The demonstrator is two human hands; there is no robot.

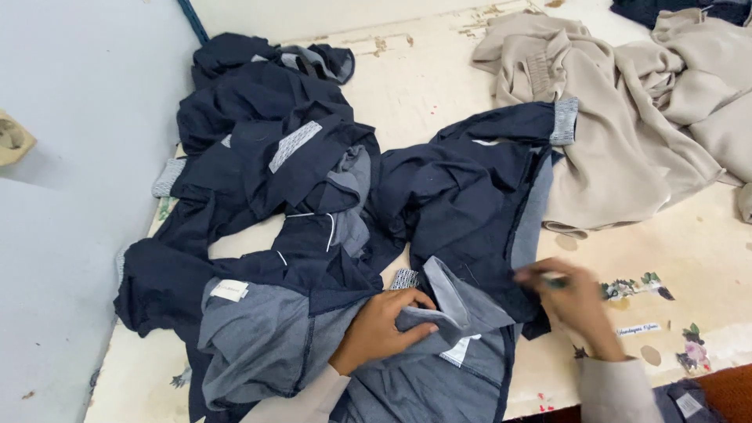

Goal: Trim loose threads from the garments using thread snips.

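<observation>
Worn table point(439, 86) | right hand point(576, 301) blurred | left hand point(380, 329) pinning navy garment point(462, 196)

Navy blue garments point(439, 188) with pale grey linings and speckled grey-and-white cuffs point(565, 119) spread from the left edge to the middle of a cream worktop point(705, 251), a small white label point(229, 291) on one near the front-left corner. Plain beige garments point(627, 117) fill the far right corner. Small floral stickers point(638, 283) in green, white and purple dot the worktop's front-right edge, beside a pale blue wall point(70, 235).
</observation>
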